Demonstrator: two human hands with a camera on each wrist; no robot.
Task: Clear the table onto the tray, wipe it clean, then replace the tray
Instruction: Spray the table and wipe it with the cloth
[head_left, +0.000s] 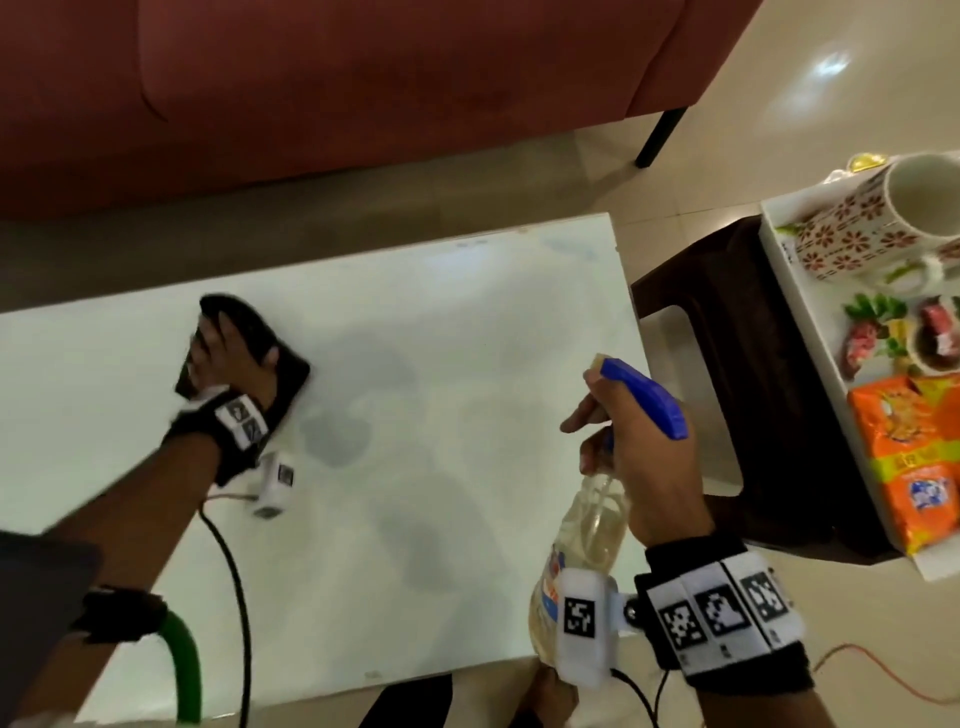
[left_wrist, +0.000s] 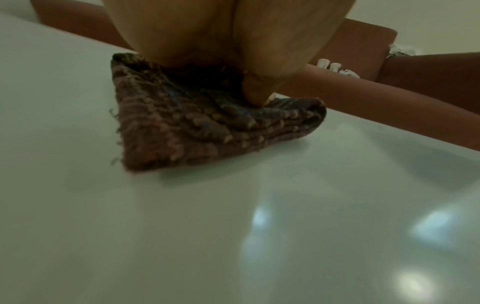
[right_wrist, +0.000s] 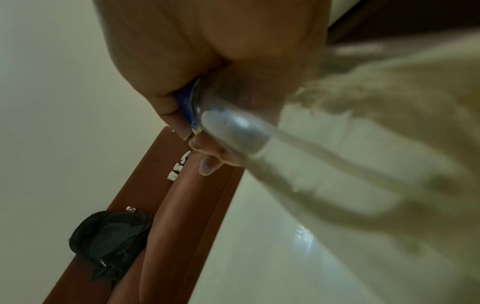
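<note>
Table (head_left: 415, 364): white, glossy, rectangular top with faint grey damp patches near its middle; ceiling lights reflect in it in the left wrist view.

Cloth (head_left: 249, 332): dark, folded, with a coarse brown weave and frayed threads in the left wrist view (left_wrist: 182, 127). It lies flat on the table at about 9 o'clock from the table's middle.

Tray (head_left: 810, 322): white, off the table, resting on a dark stool (head_left: 727, 364) at 3 o'clock. It carries a flowered mug (head_left: 872, 223) lying on its side, an orange packet (head_left: 909, 462) and small wrapped items.

Left hand (head_left: 228, 358): fingers straight and spread, palm pressing down on the cloth; the thumb tip touches the cloth's top.

Right hand (head_left: 639, 457): curled round the neck of a spray bottle (head_left: 587, 545), clear with pale liquid and a blue trigger head, held above the table's 4 o'clock corner; one finger sticks out loosely.

Sofa (head_left: 363, 78): reddish brown, beyond the table at 12 o'clock.
</note>
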